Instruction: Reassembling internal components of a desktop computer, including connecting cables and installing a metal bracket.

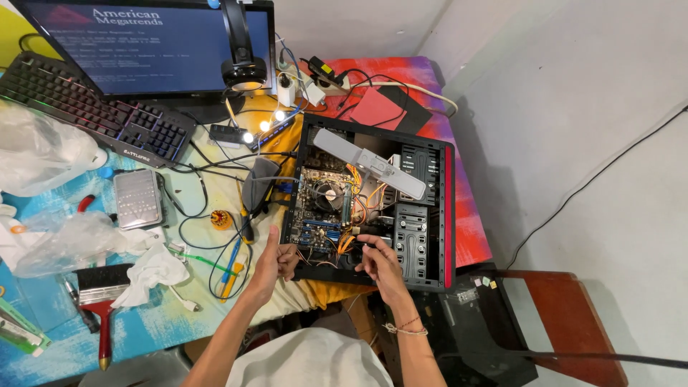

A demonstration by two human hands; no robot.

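Both hands work at the near edge of the open computer case (373,204). Left hand (276,259) and right hand (378,264) have fingers curled on thin wires (326,251); exact grip indiscernible. Risk: tugging could unseat connectors.

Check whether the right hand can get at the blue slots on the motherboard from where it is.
Probably yes: the right hand sits at the open case's near edge, with only loose orange wires between it and the blue slots.
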